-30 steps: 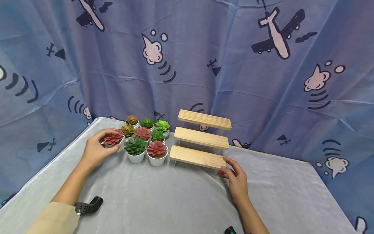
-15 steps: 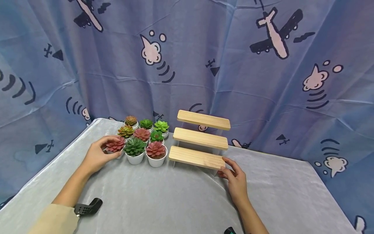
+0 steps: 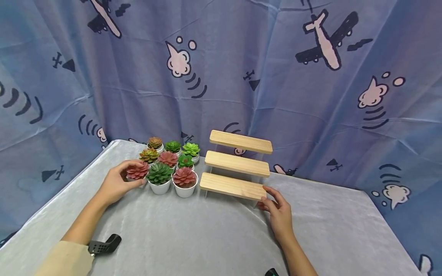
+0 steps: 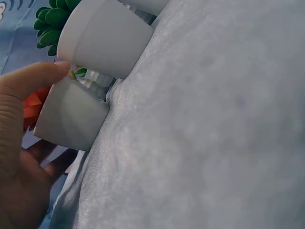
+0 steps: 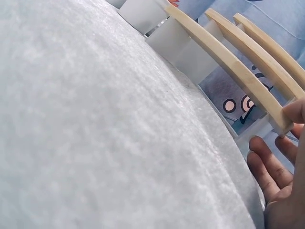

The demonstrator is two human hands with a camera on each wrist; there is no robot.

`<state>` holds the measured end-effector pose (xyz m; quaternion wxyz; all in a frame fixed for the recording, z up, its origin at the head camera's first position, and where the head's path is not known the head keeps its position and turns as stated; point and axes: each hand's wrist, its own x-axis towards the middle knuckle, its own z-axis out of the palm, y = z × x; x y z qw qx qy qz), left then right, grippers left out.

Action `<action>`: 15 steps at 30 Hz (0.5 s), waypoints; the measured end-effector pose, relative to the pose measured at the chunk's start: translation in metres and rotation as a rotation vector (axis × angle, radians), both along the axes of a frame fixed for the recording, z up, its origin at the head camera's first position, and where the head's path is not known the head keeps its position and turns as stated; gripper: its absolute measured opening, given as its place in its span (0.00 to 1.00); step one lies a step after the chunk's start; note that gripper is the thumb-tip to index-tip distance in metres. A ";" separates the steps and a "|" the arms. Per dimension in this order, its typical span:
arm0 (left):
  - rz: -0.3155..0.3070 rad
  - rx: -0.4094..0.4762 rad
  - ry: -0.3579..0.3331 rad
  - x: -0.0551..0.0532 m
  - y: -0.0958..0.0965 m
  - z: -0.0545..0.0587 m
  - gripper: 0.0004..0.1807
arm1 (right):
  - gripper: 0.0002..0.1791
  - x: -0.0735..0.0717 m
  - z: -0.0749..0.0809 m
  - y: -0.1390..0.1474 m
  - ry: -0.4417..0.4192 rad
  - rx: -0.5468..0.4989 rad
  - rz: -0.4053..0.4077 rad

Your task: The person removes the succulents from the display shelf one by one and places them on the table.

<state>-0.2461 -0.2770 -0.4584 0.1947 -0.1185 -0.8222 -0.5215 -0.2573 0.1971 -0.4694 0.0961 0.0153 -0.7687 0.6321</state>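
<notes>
My left hand (image 3: 115,183) holds a red potted succulent (image 3: 137,171) at the left front of a group of small plants. In the left wrist view its white pot (image 4: 71,114) stands on the cloth between my thumb and fingers, beside a larger white pot (image 4: 102,38) with a green plant. At the right end of a three-tier wooden shelf stand (image 3: 233,185), my right hand (image 3: 280,214) grips the lowest board. The right wrist view shows the thumb on that board (image 5: 238,71) and fingers under it, near the clear side support.
Several other potted succulents cluster left of the stand, among them a dark green one (image 3: 159,173) and a red one (image 3: 184,177) in front. Grey cloth (image 3: 193,237) covers the table. A blue curtain (image 3: 221,96) with airplane prints hangs behind.
The red succulent in my left hand has moved right and down, in beside the dark green one, and now stands on the cloth. My right hand has stayed on the shelf.
</notes>
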 end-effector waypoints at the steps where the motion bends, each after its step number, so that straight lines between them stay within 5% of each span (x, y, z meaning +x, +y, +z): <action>1: -0.002 -0.006 0.008 0.000 0.000 0.001 0.22 | 0.20 0.000 0.000 0.000 0.003 0.001 0.000; 5: 0.019 -0.061 0.028 0.001 0.001 0.003 0.18 | 0.21 -0.001 0.000 0.000 -0.001 0.009 0.002; 10: 0.118 -0.166 -0.019 0.007 0.004 0.011 0.15 | 0.22 0.000 0.001 -0.001 -0.021 0.038 0.025; 15: 0.177 -0.238 -0.046 0.010 0.016 0.029 0.19 | 0.24 0.003 0.008 0.003 -0.055 0.171 0.090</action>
